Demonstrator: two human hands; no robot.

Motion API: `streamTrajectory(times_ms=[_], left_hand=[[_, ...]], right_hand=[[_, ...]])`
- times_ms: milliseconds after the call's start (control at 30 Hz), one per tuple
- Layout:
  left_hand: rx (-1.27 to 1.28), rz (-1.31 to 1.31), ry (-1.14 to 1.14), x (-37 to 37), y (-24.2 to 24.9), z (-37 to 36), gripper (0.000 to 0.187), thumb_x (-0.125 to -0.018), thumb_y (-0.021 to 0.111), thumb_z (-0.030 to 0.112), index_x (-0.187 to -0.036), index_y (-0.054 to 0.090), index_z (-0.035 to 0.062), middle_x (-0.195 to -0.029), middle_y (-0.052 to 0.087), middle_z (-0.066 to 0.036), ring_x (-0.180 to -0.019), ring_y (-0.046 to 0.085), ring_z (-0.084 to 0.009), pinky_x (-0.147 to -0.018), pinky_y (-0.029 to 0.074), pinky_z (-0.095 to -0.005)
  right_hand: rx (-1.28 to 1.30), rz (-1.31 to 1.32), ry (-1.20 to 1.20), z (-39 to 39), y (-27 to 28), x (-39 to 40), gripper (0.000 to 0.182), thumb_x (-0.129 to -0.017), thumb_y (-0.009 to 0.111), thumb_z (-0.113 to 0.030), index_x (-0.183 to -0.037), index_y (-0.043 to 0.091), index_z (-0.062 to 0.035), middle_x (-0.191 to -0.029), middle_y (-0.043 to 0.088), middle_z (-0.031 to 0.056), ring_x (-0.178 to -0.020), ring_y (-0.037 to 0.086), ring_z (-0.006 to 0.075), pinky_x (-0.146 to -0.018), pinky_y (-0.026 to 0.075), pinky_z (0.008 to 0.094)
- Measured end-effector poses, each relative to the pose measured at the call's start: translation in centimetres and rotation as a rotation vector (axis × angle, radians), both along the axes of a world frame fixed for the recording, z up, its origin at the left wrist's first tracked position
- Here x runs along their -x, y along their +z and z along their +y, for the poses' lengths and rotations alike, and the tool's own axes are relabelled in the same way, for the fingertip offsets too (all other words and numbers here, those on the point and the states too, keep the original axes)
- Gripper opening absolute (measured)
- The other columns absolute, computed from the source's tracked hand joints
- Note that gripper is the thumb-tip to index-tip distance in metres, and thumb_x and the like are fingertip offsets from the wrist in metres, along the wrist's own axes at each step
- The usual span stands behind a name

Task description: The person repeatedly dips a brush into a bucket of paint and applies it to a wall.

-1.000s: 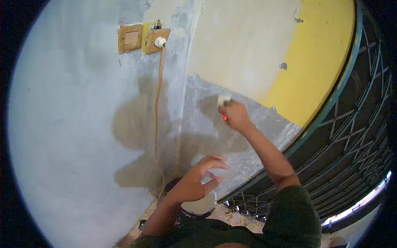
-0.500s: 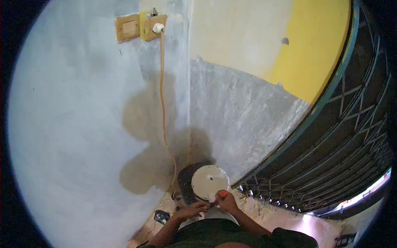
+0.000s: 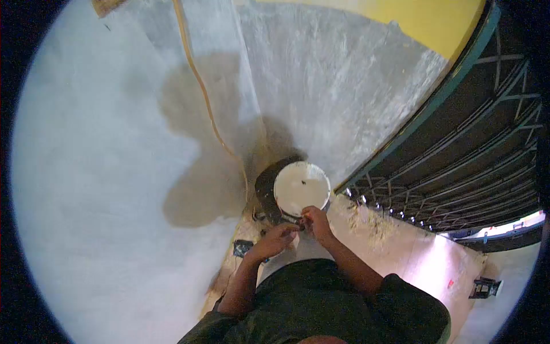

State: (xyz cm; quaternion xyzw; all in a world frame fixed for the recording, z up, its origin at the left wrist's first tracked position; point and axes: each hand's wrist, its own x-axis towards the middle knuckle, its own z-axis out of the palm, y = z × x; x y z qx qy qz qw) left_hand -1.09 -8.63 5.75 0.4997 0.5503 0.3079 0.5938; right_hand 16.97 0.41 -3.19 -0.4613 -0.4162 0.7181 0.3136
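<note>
My right hand [image 3: 315, 223] is closed in a pinch at the near rim of a round bucket [image 3: 300, 192], which holds an off-white, paint-like surface with a dark speck on it. Just left of it, my left hand [image 3: 278, 241] has its fingers drawn together, their tips close to those of the right. Something small and dark shows between the two hands; I cannot tell what it is. Behind the bucket on the left sits a dark, speckled round container [image 3: 266, 189], partly covered by it.
An orange-brown cable [image 3: 201, 86] hangs down the pale wall [image 3: 114, 143]. A dark folding metal gate [image 3: 447, 172] stands on the right. Debris [image 3: 366, 223] litters the floor. A small black box-like object [image 3: 242, 247] is at left, a red scrap [image 3: 451, 283] and dark frame-like object [image 3: 484, 288] at right.
The view has tilted downward, so the wall sockets have mostly left the top. An orange-red thing seen at my right hand earlier no longer shows there. Both hands stay close together by the bucket.
</note>
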Motion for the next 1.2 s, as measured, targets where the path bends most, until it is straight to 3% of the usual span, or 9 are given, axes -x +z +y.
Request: streamTrajectory(times_ms=[300, 433, 600, 700, 833, 933, 1067, 1133, 1200], left_hand=[[0.176, 0.044, -0.014, 0.7, 0.8, -2.9, 0.033, -0.097, 0.057, 0.023, -0.124, 0.056, 0.0038, -0.12, 0.06, -0.01, -0.112, 0.056, -0.0216, -0.098, 0.043, -0.0366], [0.129, -0.037, 0.01, 0.7, -1.1, -2.6, 0.031, -0.097, 0.057, 0.023, -0.122, 0.057, 0.0043, -0.119, 0.06, -0.011, -0.113, 0.055, -0.0224, -0.098, 0.043, -0.037], [0.065, 0.073, -0.007, 0.3, -1.5, -1.3, 0.033, -0.097, 0.057, 0.025, -0.122, 0.058, 0.0032, -0.122, 0.059, -0.013, -0.114, 0.056, -0.0257, -0.097, 0.044, -0.0378], [0.097, 0.107, 0.0, 0.0, 0.0, -0.5, 0.034, -0.098, 0.056, 0.026, -0.123, 0.056, 0.0032, -0.123, 0.058, -0.013, -0.114, 0.056, -0.0262, -0.096, 0.045, -0.0385], [0.15, 0.084, -0.045, 0.3, -0.2, 0.4, 0.035, -0.098, 0.055, 0.026, -0.124, 0.054, 0.0032, -0.122, 0.058, -0.013, -0.115, 0.056, -0.0257, -0.095, 0.046, -0.0388], [0.072, 0.04, -0.014, 0.2, -1.1, 0.9, 0.034, -0.097, 0.056, 0.024, -0.125, 0.053, 0.0034, -0.118, 0.056, -0.013, -0.112, 0.056, -0.0245, -0.093, 0.048, -0.0372], [0.103, 0.037, -0.005, 0.1, -2.8, 2.4, 0.033, -0.097, 0.056, 0.021, -0.125, 0.053, 0.004, -0.119, 0.054, -0.014, -0.112, 0.056, -0.0247, -0.091, 0.049, -0.0372], [0.114, 0.051, -0.049, -0.2, -3.5, 3.1, 0.035, -0.099, 0.055, 0.018, -0.132, 0.049, 0.0076, -0.134, 0.052, -0.011, -0.124, 0.05, -0.0251, -0.106, 0.041, -0.0404], [0.15, 0.047, -0.022, -0.8, -1.2, 4.2, 0.034, -0.098, 0.055, 0.017, -0.131, 0.05, 0.0078, -0.133, 0.053, -0.011, -0.123, 0.051, -0.0249, -0.105, 0.042, -0.0404]], right_hand=[[0.538, -0.048, -0.139, 0.9, -1.5, -1.1, 0.017, -0.093, 0.057, -0.012, -0.109, 0.061, -0.0074, -0.081, 0.063, 0.0044, -0.058, 0.056, 0.0143, -0.045, 0.042, 0.0259], [0.562, -0.024, 0.023, 2.0, -8.0, -2.0, 0.016, -0.093, 0.055, -0.01, -0.108, 0.059, -0.0073, -0.079, 0.059, 0.0047, -0.059, 0.054, 0.0144, -0.043, 0.038, 0.0263], [0.744, 0.02, -0.087, 5.6, -12.6, 0.1, 0.016, -0.09, 0.058, -0.013, -0.078, 0.052, -0.0043, -0.063, 0.049, 0.006, -0.046, 0.045, 0.0161, -0.038, 0.033, 0.0288], [0.687, -0.085, -0.054, 8.2, -15.0, 0.8, 0.01, -0.087, 0.051, 0.001, -0.085, 0.049, -0.0083, -0.064, 0.046, 0.0031, -0.05, 0.044, 0.0124, -0.039, 0.03, 0.0247], [0.752, 0.089, -0.083, 10.4, -18.5, 2.3, 0.017, -0.088, 0.047, -0.015, -0.072, 0.047, -0.0106, -0.059, 0.045, 0.0076, -0.044, 0.039, 0.017, -0.038, 0.029, 0.0291], [0.723, 0.264, -0.225, 11.0, -21.6, 2.5, 0.011, -0.085, 0.051, 0.001, -0.08, 0.049, -0.0083, -0.063, 0.046, 0.0048, -0.048, 0.041, 0.014, -0.04, 0.031, 0.0257], [0.846, -0.03, -0.275, 13.6, -23.2, 4.6, 0.007, -0.082, 0.055, -0.006, -0.085, 0.05, -0.0102, -0.07, 0.049, 0.0068, -0.054, 0.045, 0.0144, -0.04, 0.032, 0.0273], [0.777, 0.022, -0.558, 13.8, -23.9, 5.5, 0.014, -0.078, 0.058, -0.011, -0.091, 0.052, -0.0105, -0.073, 0.051, 0.0072, -0.057, 0.048, 0.0166, -0.043, 0.036, 0.0291], [0.673, -0.198, -0.393, 14.1, -24.9, 5.0, 0.016, -0.078, 0.06, -0.013, -0.092, 0.054, -0.0102, -0.077, 0.053, 0.0072, -0.063, 0.05, 0.0177, -0.048, 0.038, 0.0303]])
